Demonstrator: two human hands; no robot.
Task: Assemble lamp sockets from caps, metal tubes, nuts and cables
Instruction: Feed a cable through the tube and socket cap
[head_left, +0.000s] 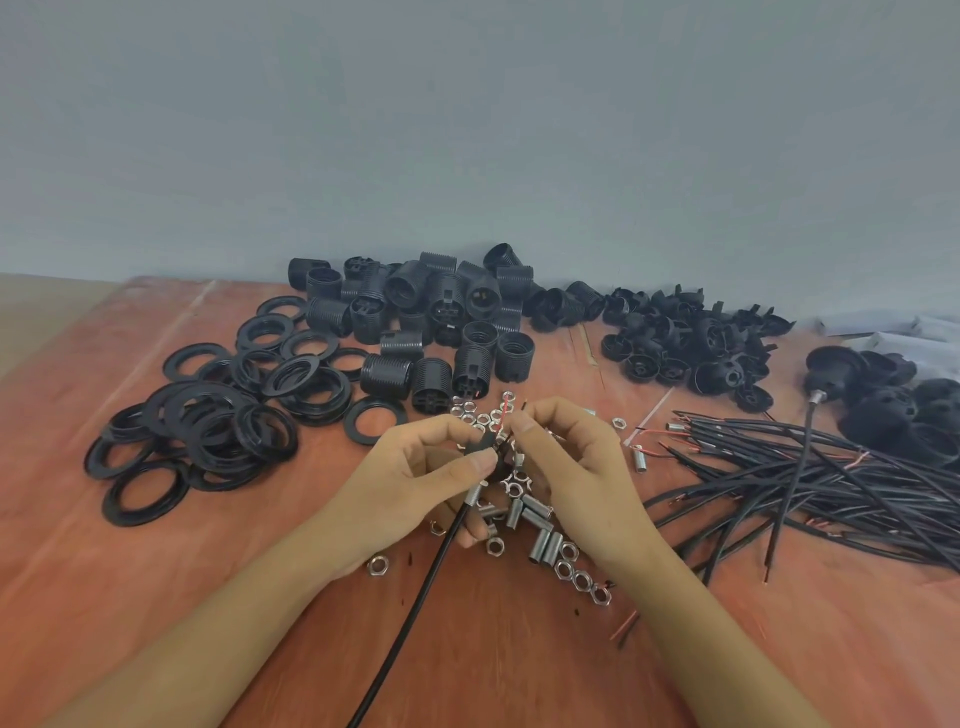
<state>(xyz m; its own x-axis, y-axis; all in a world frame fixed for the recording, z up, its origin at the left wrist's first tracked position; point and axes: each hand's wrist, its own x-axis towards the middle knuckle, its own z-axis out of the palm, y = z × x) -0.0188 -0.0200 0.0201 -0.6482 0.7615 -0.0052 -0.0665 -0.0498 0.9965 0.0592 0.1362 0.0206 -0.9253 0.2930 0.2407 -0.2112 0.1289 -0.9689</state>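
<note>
Feeding black cable through cap, pinching cap in left grip and red wire ends in right grip; next, probably threading on a nut.

The reddish wooden surface carries black rings spread toward its left edge, threaded socket bodies heaped along the far edge, and caps piled toward the far right corner. Black cables fan in from the right edge. Nuts and metal tubes lie scattered mid-surface.
</note>
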